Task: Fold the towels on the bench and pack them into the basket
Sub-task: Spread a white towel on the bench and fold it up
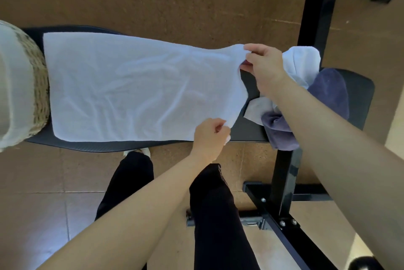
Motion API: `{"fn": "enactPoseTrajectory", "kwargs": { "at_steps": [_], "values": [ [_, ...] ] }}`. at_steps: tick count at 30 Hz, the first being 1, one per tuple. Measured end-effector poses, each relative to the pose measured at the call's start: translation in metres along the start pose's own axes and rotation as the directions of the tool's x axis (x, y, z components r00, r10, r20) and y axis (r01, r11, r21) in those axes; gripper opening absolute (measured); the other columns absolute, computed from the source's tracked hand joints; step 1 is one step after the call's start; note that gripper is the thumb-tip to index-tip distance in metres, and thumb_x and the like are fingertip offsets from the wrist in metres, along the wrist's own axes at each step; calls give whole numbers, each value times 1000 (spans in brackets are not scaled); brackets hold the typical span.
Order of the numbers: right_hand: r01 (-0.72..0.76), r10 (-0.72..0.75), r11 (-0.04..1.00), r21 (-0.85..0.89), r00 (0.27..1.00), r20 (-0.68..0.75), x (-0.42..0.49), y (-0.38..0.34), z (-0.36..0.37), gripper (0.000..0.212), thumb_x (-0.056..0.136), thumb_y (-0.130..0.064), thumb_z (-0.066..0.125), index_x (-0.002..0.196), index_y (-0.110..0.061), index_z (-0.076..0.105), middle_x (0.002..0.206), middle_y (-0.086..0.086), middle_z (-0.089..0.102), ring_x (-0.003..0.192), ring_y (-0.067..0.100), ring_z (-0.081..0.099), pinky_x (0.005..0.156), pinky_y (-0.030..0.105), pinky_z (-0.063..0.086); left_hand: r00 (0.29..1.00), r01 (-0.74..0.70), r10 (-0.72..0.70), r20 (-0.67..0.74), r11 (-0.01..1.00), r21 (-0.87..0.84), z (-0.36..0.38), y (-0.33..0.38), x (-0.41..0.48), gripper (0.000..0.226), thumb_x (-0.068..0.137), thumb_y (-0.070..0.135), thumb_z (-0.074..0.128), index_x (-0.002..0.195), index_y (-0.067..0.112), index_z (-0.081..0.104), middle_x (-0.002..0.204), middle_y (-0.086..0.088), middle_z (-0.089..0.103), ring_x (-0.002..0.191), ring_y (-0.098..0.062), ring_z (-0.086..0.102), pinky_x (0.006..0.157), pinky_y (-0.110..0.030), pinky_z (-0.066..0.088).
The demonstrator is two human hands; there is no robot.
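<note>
White towel [131,90]: spread flat along the middle of the desk [251,131], lightly creased, its two corners toward the desk's right end lifted.
Basket [39,94]: woven, pale lining, on the desk's left end.
Heap of towels [328,90]: white and dark blue, crumpled on the desk's right end, one drooping over its near edge.
</note>
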State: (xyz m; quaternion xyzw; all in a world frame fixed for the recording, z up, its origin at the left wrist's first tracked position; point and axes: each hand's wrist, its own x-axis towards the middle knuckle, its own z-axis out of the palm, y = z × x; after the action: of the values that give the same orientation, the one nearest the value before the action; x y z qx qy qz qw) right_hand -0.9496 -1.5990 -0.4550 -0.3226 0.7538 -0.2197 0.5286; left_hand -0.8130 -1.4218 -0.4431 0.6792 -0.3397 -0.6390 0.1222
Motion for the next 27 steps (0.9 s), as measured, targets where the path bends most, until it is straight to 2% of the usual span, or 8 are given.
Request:
{"fn": "enactPoseTrajectory", "kwargs": {
  "at_steps": [4,8,10,15,18,21,24,27],
  "values": [
    [151,-141,975,-165,988,68,-9,-21,42,41,90,16,46,116,-6,70,90,8,73,90,19,74,90,34,61,972,69,-124,-198,963,-261,-67,-12,-12,25,97,13,48,77,0,54,74,-6,46,67,-15,42,63,-27,34],
    [291,-281,883,-370,956,81,-10,-46,95,26,92,1,62,106,-15,76,85,-2,75,82,12,73,87,34,61,930,107,-253,-265,880,-464,-128,-21,-19,25,97,8,38,73,15,38,73,0,38,68,-15,36,63,-30,30],
    [371,-359,801,-470,926,120,-12,-59,123,18,90,-11,68,104,-18,77,89,-4,75,85,10,71,88,33,59,920,118,-294,-260,839,-531,-151,-22,-24,16,94,14,42,78,15,40,78,-4,37,71,-18,34,63,-31,29],
    [472,-428,688,-551,877,218,-23,-89,190,12,92,-18,65,98,-19,75,86,-8,66,87,12,63,83,27,52,932,97,-255,-257,861,-500,-197,-38,-35,34,91,30,61,93,-3,51,87,-6,55,77,-18,53,70,-36,42],
    [552,-469,611,-567,830,302,-28,-98,225,10,91,-18,64,93,-20,73,86,-9,60,84,11,57,78,29,50,916,68,-246,-318,875,-478,-222,-50,-44,27,95,27,68,83,7,55,75,2,57,66,-9,52,62,-25,44],
    [627,-550,495,-601,762,342,-36,-105,261,6,89,-26,68,90,-21,72,100,-2,53,101,19,48,82,28,42,897,24,-238,-373,867,-497,-242,-65,-59,21,96,26,70,84,11,61,74,7,63,64,-2,58,59,-16,47],
    [594,-433,469,-653,799,417,-42,-117,294,18,96,-38,62,96,-21,66,103,-8,59,106,16,48,90,31,27,874,20,-279,-398,838,-545,-260,-86,-71,20,98,29,67,94,9,68,84,2,70,77,-8,67,68,-22,58],
    [572,-337,533,-624,820,464,-47,-126,324,22,93,-40,61,94,-18,64,79,-13,58,85,15,58,87,35,40,839,52,-374,-396,778,-626,-276,-109,-76,25,102,30,60,99,8,71,92,-2,75,85,-13,72,73,-26,61]
  ]
}}
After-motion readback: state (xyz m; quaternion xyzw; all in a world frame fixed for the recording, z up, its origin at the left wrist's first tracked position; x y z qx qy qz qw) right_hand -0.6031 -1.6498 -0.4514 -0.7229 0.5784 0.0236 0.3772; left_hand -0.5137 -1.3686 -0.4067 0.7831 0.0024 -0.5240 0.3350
